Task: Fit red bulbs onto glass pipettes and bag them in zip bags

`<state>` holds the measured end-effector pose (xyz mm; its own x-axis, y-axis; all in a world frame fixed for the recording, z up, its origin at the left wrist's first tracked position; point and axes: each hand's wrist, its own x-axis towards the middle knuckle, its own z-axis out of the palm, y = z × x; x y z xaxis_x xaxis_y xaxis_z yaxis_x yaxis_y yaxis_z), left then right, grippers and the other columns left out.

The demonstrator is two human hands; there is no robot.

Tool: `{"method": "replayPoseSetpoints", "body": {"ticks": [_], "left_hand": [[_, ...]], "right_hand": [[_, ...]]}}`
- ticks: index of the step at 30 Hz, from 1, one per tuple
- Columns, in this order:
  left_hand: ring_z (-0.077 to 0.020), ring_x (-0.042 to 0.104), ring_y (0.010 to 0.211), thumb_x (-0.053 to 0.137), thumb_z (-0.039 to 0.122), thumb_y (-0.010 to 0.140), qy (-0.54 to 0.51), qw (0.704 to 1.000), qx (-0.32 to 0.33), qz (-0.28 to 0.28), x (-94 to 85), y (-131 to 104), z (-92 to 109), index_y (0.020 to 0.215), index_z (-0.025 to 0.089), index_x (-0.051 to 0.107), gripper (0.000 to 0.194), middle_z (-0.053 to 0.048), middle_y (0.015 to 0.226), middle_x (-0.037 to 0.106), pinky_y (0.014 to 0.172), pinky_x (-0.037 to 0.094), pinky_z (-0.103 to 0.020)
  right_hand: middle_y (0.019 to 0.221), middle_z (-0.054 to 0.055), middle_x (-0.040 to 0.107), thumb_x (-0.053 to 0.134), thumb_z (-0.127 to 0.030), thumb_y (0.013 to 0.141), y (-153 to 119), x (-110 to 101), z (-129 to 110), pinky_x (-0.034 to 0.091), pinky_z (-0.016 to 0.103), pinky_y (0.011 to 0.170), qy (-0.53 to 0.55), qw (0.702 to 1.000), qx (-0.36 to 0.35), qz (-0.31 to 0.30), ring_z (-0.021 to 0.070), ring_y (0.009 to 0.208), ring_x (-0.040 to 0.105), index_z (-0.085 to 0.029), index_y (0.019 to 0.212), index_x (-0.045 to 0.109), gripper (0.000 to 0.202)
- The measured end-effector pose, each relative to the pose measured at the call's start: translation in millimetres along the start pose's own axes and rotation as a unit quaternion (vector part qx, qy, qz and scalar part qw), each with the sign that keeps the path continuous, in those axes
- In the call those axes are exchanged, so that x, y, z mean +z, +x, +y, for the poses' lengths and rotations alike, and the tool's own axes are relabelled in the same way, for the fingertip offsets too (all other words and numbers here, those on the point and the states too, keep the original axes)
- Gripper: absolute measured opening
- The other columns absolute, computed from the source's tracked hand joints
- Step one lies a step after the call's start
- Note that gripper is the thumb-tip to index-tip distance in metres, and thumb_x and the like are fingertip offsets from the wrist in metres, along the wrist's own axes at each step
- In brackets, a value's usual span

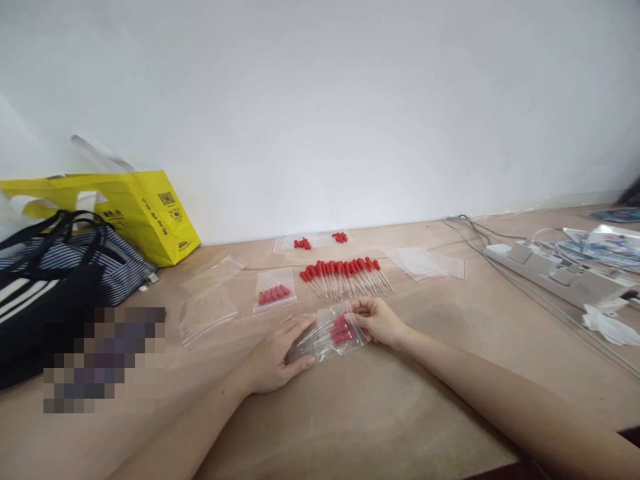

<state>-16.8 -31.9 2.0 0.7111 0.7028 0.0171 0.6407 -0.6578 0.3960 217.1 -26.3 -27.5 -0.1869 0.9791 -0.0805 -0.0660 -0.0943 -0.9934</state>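
A clear zip bag (pixel 320 345) with several red-capped clear droppers inside lies between my hands. My left hand (pixel 281 353) rests on its left end, thumb and fingers spread apart. My right hand (pixel 376 321) pinches the bag's right edge, near the red caps. Just beyond is a row of red-capped droppers (pixel 345 277) on the table. Left of that row, another zip bag (pixel 274 289) holds several droppers with their red caps toward me. Flat bags (pixel 207 313) lie farther left, and more flat bags (pixel 417 261) lie to the right of the row.
Small red pieces (pixel 303 244) lie on a bag near the wall. A yellow bag (pixel 150 213) and a black striped bag (pixel 47 300) stand at left. A white power strip (pixel 545 273) with cables and a crumpled tissue (pixel 610 325) are at right.
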Motion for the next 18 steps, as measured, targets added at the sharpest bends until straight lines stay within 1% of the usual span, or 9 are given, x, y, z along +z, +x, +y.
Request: {"method": "replayPoseSetpoints", "body": {"ticks": [4, 9, 10, 11, 12, 13, 14, 16, 18], "left_hand": [[-0.0232, 0.025, 0.127, 0.041, 0.045, 0.083, 0.002, 1.0, -0.004, 0.0, 0.4, -0.5, -0.1, 0.133, 0.022, 0.022, 0.058, -0.005, 0.139, 0.029, 0.104, 0.023, -0.042], [-0.0228, 0.024, 0.127, 0.04, 0.044, 0.083, 0.011, 1.0, -0.002, -0.008, 1.0, 0.0, -0.6, 0.133, 0.022, 0.021, 0.058, -0.005, 0.139, 0.028, 0.105, 0.021, -0.043], [-0.0228, 0.024, 0.127, 0.04, 0.044, 0.083, 0.011, 1.0, -0.001, -0.007, 1.3, 0.1, -1.0, 0.133, 0.022, 0.021, 0.058, -0.005, 0.139, 0.028, 0.105, 0.021, -0.043], [-0.0228, 0.024, 0.127, 0.04, 0.044, 0.083, 0.01, 1.0, 0.0, -0.005, 1.6, 0.3, -1.4, 0.133, 0.022, 0.021, 0.058, -0.005, 0.139, 0.028, 0.105, 0.021, -0.043], [-0.0228, 0.024, 0.127, 0.041, 0.044, 0.083, 0.009, 1.0, 0.0, -0.003, 1.8, 0.3, -1.8, 0.133, 0.022, 0.021, 0.059, -0.005, 0.139, 0.028, 0.105, 0.022, -0.043], [-0.0229, 0.024, 0.127, 0.041, 0.045, 0.083, 0.009, 1.0, 0.0, -0.003, 1.9, 0.4, -2.1, 0.133, 0.022, 0.021, 0.059, -0.005, 0.139, 0.028, 0.104, 0.022, -0.043], [-0.0231, 0.024, 0.127, 0.041, 0.045, 0.083, 0.009, 1.0, -0.002, -0.004, 1.9, 0.3, -2.4, 0.133, 0.022, 0.021, 0.059, -0.005, 0.139, 0.028, 0.104, 0.023, -0.043], [-0.0233, 0.024, 0.127, 0.04, 0.045, 0.083, 0.01, 1.0, -0.001, -0.007, 1.7, 0.1, -2.9, 0.133, 0.023, 0.022, 0.058, -0.004, 0.139, 0.028, 0.104, 0.022, -0.043], [-0.0232, 0.024, 0.127, 0.04, 0.045, 0.083, 0.012, 1.0, 0.001, -0.007, 1.6, -0.1, -3.8, 0.133, 0.023, 0.022, 0.058, -0.004, 0.139, 0.028, 0.105, 0.022, -0.043]], "right_hand": [[0.058, 0.0, 0.062, 0.068, -0.041, 0.058, 1.4, -0.5, 1.7, 0.04, 0.018, 0.041, -0.008, 0.999, -0.001, -0.053, 0.01, 0.049, 0.057, -0.014, 0.067, 0.059, 0.029], [0.066, 0.003, 0.064, 0.061, -0.044, 0.064, 0.0, -4.0, 1.4, 0.035, 0.018, 0.04, -0.06, 0.991, -0.012, -0.117, 0.0109, 0.051, 0.056, -0.013, 0.076, 0.064, 0.034], [0.066, 0.004, 0.064, 0.058, -0.044, 0.066, 0.1, -5.0, 1.5, 0.035, 0.019, 0.04, -0.08, 0.99, -0.019, -0.117, 0.0111, 0.051, 0.056, -0.013, 0.079, 0.064, 0.033], [0.067, 0.004, 0.064, 0.056, -0.042, 0.069, 0.7, -6.6, 1.7, 0.035, 0.019, 0.041, -0.108, 0.988, -0.034, -0.101, 0.0114, 0.052, 0.056, -0.014, 0.08, 0.064, 0.032], [0.068, 0.004, 0.064, 0.054, -0.04, 0.07, 2.1, -9.2, 1.9, 0.037, 0.021, 0.044, -0.145, 0.986, -0.058, -0.066, 0.0119, 0.054, 0.056, -0.014, 0.08, 0.064, 0.029], [0.069, 0.004, 0.064, 0.052, -0.037, 0.072, 4.3, -13.1, 1.9, 0.039, 0.022, 0.047, -0.19, 0.978, -0.088, -0.012, 0.0123, 0.056, 0.056, -0.015, 0.08, 0.064, 0.026], [0.07, 0.003, 0.064, 0.051, -0.033, 0.072, 7.5, -18.6, 1.7, 0.04, 0.023, 0.051, -0.244, 0.961, -0.119, 0.054, 0.0127, 0.058, 0.055, -0.016, 0.079, 0.064, 0.023], [0.072, 0.002, 0.063, 0.051, -0.029, 0.071, 16.7, -34.2, 0.3, 0.04, 0.024, 0.059, -0.355, 0.899, -0.164, 0.197, 0.0136, 0.064, 0.055, -0.019, 0.077, 0.064, 0.018], [0.075, 0.002, 0.061, 0.05, -0.031, 0.072, 29.2, -53.7, -2.0, 0.04, 0.026, 0.065, -0.43, 0.833, -0.151, 0.313, 0.015, 0.07, 0.055, -0.021, 0.079, 0.064, 0.019]]}}
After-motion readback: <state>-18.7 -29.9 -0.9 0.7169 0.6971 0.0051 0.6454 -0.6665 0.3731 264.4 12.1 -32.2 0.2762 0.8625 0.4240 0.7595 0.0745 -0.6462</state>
